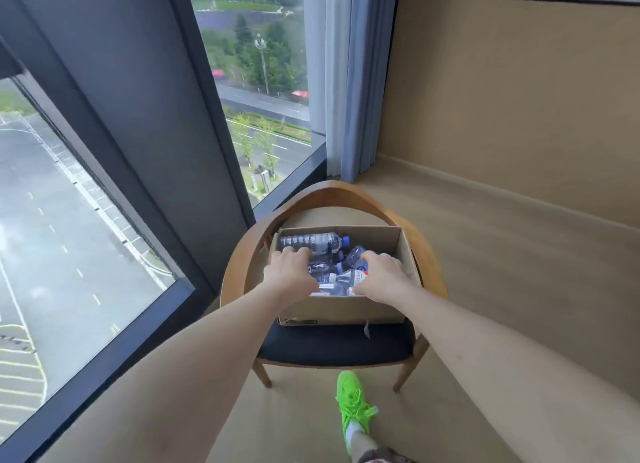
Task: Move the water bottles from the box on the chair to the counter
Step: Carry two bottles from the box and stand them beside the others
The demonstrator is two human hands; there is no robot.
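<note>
Grip, left hand (289, 270): inside the box, knuckles up, fingers curled down onto the bottles at the left side. What they close on is hidden under the hand, so hold state can't be told.
Grip, right hand (382, 275): inside the box on the right, fingers curled over the bottle with the red-and-white label (356, 275). Looks like contact, but a closed hold can't be confirmed.
Window (79, 240): far left, dark frame, road and parking lines outside, well below.
Chair (332, 348): centre, curved wooden back and arms, black seat pad, standing just beside the window frame.
Box (343, 308): open brown cardboard, sitting on the seat pad within the curve of the chair back; small green label at the lower left of its front face.
Water bottles: all in the box, lying down, jumbled. Back bottle (311, 242) lies flat along the far wall, blue cap pointing right, clear of both hands. Others sit between and under the hands; count unclear.
Shoe (353, 407): bright green, on the floor in front of the chair, right of centre.
Curtain (349, 78): grey-blue, hanging behind the chair at the window's right edge.
Wall (519, 91): tan panel, far right.
Counter: out of shot.
</note>
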